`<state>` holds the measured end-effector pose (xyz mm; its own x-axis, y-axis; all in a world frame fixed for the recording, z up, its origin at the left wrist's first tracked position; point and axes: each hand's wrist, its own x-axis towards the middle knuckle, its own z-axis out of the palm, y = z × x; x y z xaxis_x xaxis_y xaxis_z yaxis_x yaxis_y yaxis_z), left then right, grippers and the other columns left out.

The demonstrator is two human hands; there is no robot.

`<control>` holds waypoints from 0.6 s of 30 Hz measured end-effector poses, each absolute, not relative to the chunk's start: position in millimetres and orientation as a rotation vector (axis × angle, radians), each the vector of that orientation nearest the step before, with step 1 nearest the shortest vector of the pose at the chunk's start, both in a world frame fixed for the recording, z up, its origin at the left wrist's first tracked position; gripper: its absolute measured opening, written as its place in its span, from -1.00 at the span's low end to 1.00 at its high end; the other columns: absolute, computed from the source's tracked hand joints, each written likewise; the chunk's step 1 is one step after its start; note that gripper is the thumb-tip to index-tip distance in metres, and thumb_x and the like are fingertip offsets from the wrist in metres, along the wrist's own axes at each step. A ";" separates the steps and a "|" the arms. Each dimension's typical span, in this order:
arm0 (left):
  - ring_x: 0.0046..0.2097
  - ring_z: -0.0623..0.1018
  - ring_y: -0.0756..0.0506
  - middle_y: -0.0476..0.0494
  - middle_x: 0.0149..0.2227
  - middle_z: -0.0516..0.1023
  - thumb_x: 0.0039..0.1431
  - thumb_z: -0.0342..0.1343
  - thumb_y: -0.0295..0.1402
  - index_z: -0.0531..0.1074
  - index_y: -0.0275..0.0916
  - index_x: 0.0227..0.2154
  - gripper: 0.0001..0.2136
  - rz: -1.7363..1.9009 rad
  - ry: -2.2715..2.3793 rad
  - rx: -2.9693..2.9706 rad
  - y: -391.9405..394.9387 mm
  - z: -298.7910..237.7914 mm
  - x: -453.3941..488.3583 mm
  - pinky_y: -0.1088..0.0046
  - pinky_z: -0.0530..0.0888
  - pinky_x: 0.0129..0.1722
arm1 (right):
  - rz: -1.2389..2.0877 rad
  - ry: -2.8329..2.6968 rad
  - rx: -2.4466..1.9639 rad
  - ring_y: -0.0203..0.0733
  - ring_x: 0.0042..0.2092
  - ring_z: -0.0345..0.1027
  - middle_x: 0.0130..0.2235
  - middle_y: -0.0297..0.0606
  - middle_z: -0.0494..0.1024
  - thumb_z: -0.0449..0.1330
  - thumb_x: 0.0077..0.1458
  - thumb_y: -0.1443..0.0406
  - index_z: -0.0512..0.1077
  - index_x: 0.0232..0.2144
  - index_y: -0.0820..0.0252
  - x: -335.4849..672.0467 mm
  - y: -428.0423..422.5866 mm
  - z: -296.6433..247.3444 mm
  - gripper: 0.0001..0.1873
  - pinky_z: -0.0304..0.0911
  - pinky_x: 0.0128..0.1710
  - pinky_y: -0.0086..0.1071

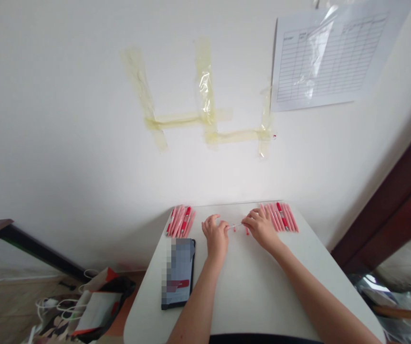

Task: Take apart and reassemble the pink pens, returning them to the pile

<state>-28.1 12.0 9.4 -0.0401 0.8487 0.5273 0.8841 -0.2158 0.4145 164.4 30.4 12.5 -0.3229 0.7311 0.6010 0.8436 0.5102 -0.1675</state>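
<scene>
My left hand (216,235) and my right hand (260,229) face each other over the far half of the white table. Between their fingertips runs a thin, clear, whitish stick, which looks like a pen refill (236,225). Each hand pinches one end of it, and the ends are hidden by the fingers. Just below lie small red pen parts (247,231), too small to make out well. Beyond my left hand is a bunch of pink and red pens (181,222). A row of similar pens (284,217) lies right beside my right hand.
A phone (178,274) lies at the table's left edge. The white table (255,296) stands against a wall with yellowed tape (176,122) and a printed sheet (329,62). Paper bags (96,306) are on the floor at left, and plastic wrapping (405,306) at right.
</scene>
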 end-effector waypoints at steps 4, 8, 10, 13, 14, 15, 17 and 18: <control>0.16 0.34 -0.24 -0.18 0.04 0.43 0.20 0.15 -0.43 0.58 -0.13 -0.38 -0.88 -1.120 -1.920 -2.131 12.8 9.3 -28.9 -0.05 0.25 0.26 | -0.217 -2.147 -1.270 0.02 0.03 0.30 -0.24 -0.22 0.58 0.14 0.30 0.33 0.59 -0.25 0.03 163.6 31.5 9.7 -0.79 -0.08 0.29 0.15; 0.15 0.36 -0.24 -0.18 0.04 0.44 0.18 0.17 -0.42 0.58 -0.12 -0.38 -0.90 -1.119 -1.944 -2.097 12.8 8.5 -28.4 -0.03 0.26 0.25 | -0.210 -2.130 -1.292 0.02 0.02 0.32 -0.25 -0.23 0.59 0.16 0.29 0.32 0.59 -0.27 0.02 163.9 33.5 6.3 -0.81 0.00 0.25 0.10; 0.15 0.36 -0.24 -0.18 0.04 0.44 0.18 0.18 -0.40 0.58 -0.13 -0.38 -0.91 -1.125 -1.952 -2.086 12.3 8.4 -27.8 -0.04 0.25 0.24 | -0.205 -2.116 -1.300 0.03 0.01 0.32 -0.24 -0.22 0.59 0.16 0.28 0.32 0.59 -0.28 0.02 164.6 34.4 4.8 -0.81 0.04 0.22 0.09; 0.15 0.37 -0.24 -0.19 0.04 0.44 0.19 0.17 -0.39 0.58 -0.11 -0.32 -0.91 -1.129 -1.957 -2.072 11.3 9.4 -27.7 -0.03 0.25 0.24 | -0.201 -2.093 -1.296 0.04 0.01 0.32 -0.24 -0.21 0.59 0.14 0.29 0.31 0.59 -0.28 0.02 166.3 35.5 3.0 -0.79 0.07 0.21 0.09; 0.14 0.37 -0.24 -0.19 0.04 0.44 0.20 0.16 -0.38 0.58 -0.11 -0.28 -0.89 -1.127 -1.965 -2.054 11.0 9.8 -28.1 -0.02 0.25 0.23 | -0.199 -2.084 -1.296 0.04 0.01 0.32 -0.25 -0.20 0.59 0.13 0.30 0.31 0.59 -0.28 0.02 167.1 35.7 2.6 -0.79 0.05 0.22 0.11; 0.14 0.38 -0.24 -0.20 0.03 0.44 0.21 0.15 -0.38 0.58 -0.10 -0.25 -0.88 -1.120 -1.981 -2.026 10.8 10.2 -28.7 -0.02 0.25 0.23 | -0.195 -2.073 -1.300 0.04 0.01 0.32 -0.25 -0.20 0.59 0.12 0.31 0.30 0.58 -0.27 0.01 167.9 36.0 2.3 -0.78 0.04 0.23 0.12; 0.12 0.38 -0.24 -0.21 0.03 0.45 0.23 0.13 -0.36 0.58 -0.10 -0.22 -0.86 -1.083 -2.033 -1.957 10.4 10.6 -30.4 -0.01 0.26 0.21 | -0.181 -2.052 -1.312 0.04 0.01 0.32 -0.24 -0.21 0.59 0.12 0.32 0.29 0.58 -0.26 0.00 170.0 36.7 1.7 -0.78 0.00 0.25 0.14; 0.12 0.38 -0.25 -0.21 0.02 0.45 0.23 0.13 -0.34 0.58 -0.11 -0.22 -0.85 -1.052 -2.063 -1.922 10.2 10.5 -31.2 -0.02 0.25 0.20 | -0.174 -2.045 -1.318 0.04 0.02 0.32 -0.24 -0.22 0.59 0.11 0.32 0.29 0.58 -0.25 0.00 171.1 37.1 1.5 -0.78 0.00 0.25 0.15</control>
